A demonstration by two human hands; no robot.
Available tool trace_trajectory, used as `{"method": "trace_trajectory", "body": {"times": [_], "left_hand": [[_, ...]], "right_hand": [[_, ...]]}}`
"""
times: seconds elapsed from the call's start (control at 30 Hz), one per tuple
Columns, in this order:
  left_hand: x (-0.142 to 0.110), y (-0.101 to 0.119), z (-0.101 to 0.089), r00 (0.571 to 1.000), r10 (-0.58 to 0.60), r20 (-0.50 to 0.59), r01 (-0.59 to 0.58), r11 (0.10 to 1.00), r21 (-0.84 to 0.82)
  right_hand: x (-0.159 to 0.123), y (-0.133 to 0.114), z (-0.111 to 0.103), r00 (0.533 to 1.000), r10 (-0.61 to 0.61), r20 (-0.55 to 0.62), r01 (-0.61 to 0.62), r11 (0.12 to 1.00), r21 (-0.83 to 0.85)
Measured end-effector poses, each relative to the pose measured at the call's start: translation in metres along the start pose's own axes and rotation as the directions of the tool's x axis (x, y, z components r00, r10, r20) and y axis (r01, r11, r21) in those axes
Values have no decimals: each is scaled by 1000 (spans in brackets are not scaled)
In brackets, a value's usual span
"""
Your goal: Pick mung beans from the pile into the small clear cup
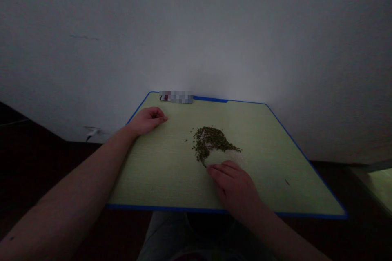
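A pile of small dark green beans [211,142] lies in the middle of a pale green table [159,171] with a blue rim. Right against it, on the near side, is a patch of white grains [228,155]. My right hand [234,187] rests palm down just in front of the white grains, its fingertips touching their near edge, fingers stretched flat and held together. My left hand [148,120] rests at the table's far left edge, fingers loosely curled under, with nothing visible in it.
A small blurred object [176,97] lies at the table's far edge against the white wall. A tiny dark speck [287,182] sits on the right part of the tabletop. Dark floor surrounds the table; another pale surface [381,183] shows at far right.
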State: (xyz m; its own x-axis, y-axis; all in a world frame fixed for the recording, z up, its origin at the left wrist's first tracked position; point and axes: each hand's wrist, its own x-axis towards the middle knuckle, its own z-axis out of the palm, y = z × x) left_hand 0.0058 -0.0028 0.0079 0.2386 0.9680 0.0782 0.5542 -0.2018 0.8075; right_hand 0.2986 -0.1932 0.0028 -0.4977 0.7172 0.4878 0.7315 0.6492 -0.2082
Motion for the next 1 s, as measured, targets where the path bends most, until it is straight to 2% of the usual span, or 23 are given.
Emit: {"method": "trace_trajectory", "body": {"times": [0.23, 0.47, 0.6, 0.7, 0.83, 1.0], "left_hand": [[0, 0, 0, 1000, -11, 4, 11, 1000, 2], [1, 0, 1, 1000, -3, 0, 3, 1000, -15], [0, 1, 0, 1000, -15, 2, 15, 1000, -22], [0, 2, 0, 1000, -21, -6, 21, 1000, -21], [0, 2, 0, 1000, -13, -6, 13, 1000, -7], [1, 2, 1, 1000, -24, -11, 24, 1000, -14]], "right_hand": [[-8, -10, -4, 999, 31, 14, -31, 999, 6], [-10, -25, 8, 996, -88, 33, 91, 992, -86], [-2, -31, 13, 995, -56, 79, 66, 988, -136], [0, -33, 13, 997, -29, 66, 40, 984, -175], [-9, -30, 11, 999, -21, 27, 26, 981, -191], [-24, -21, 5, 999, 17, 45, -7, 979, -206]]}}
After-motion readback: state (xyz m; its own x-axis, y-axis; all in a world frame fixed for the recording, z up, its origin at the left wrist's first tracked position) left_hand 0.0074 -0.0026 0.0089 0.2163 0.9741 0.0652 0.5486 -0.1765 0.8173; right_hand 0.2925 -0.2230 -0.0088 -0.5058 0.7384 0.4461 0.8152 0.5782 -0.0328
